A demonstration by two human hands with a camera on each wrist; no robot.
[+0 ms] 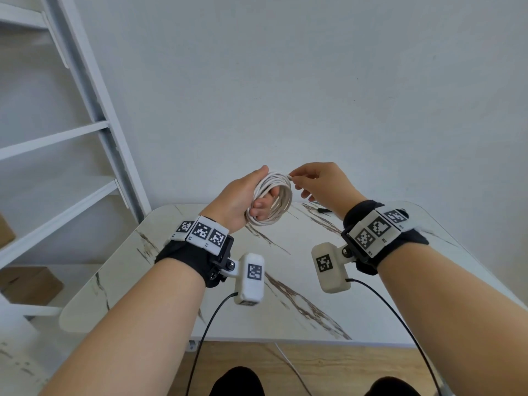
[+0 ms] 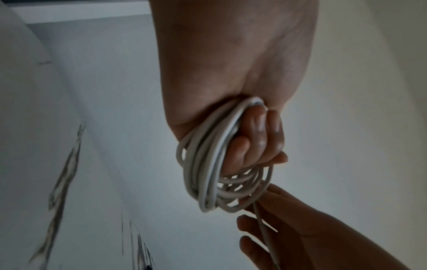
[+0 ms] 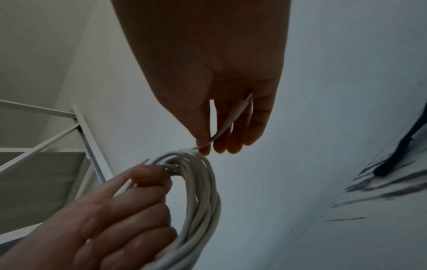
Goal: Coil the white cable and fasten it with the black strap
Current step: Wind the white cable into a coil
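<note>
Aloft, left hand (image 1: 238,200) fingers curled through coiled white cable (image 1: 278,192), right hand (image 1: 320,185) pinching its end.

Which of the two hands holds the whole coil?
The left hand: its fingers wrap the coiled white cable. The right hand only pinches the loose end.

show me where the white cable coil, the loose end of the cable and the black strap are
cable coil (image 1: 281,195): head view, right side of the loops held by the left hand (image 1: 237,201).
cable end (image 3: 227,124): right wrist view, stretch pinched in the right hand (image 3: 231,102).
black strap (image 3: 392,160): right wrist view, middle of the strip lying on the table (image 3: 381,228).
</note>
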